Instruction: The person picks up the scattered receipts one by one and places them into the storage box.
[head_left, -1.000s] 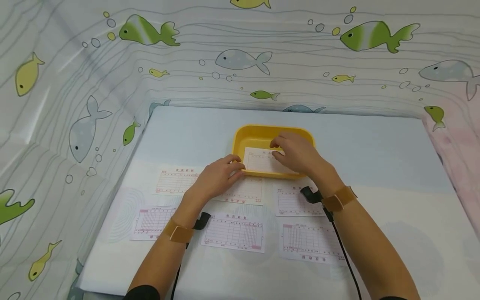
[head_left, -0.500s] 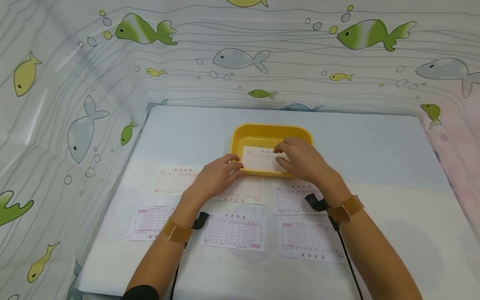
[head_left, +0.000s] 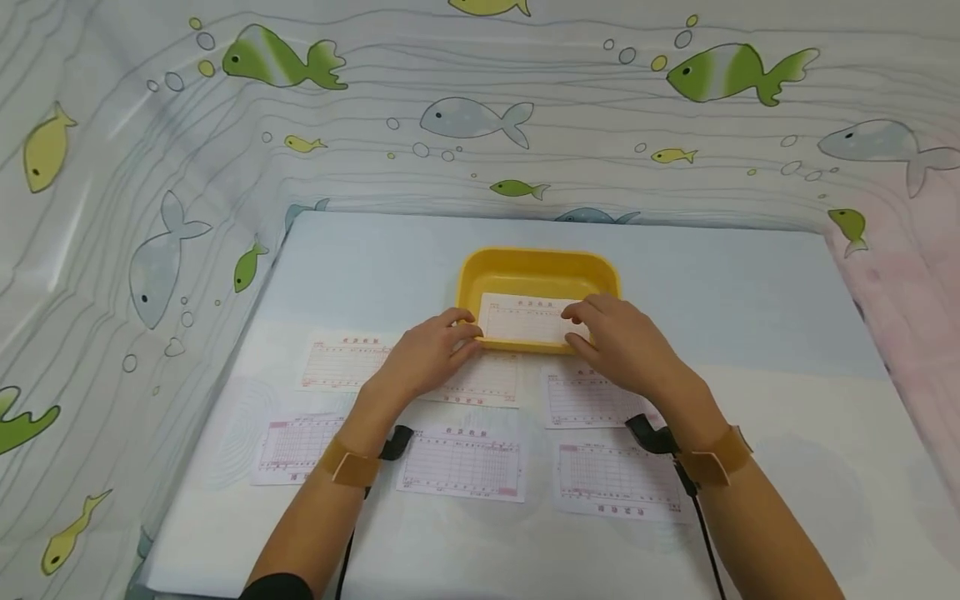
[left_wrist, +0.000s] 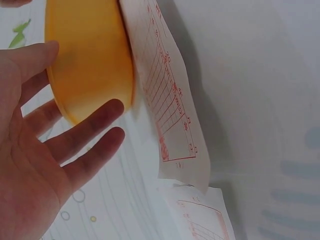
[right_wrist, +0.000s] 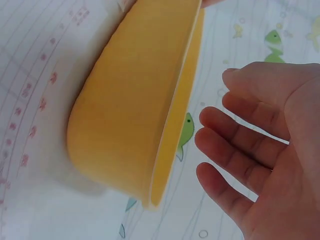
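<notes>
A yellow plastic tray (head_left: 538,260) stands near the middle of the table, with a printed paper slip (head_left: 521,321) inside it. My left hand (head_left: 429,354) holds the tray's near left corner. In the left wrist view, the thumb lies against the tray's outer wall (left_wrist: 95,55), and some fingers pass behind its rim. My right hand (head_left: 633,342) hovers by the near right corner, fingers loosely bent with nothing between them. The right wrist view shows a gap between those fingers and the tray's side (right_wrist: 130,100).
Orange-printed slips (head_left: 341,362) lie partly under my left hand, in front of the tray. Purple-printed slips lie nearer me: left (head_left: 296,446), middle (head_left: 461,467) and right (head_left: 618,483), with another (head_left: 585,400) by my right wrist. A fish-patterned sheet (head_left: 375,75) borders the white table (head_left: 742,300).
My right hand has drawn back from over the tray, to the right and toward me, uncovering more of the slip inside. My left hand stays at the tray's corner.
</notes>
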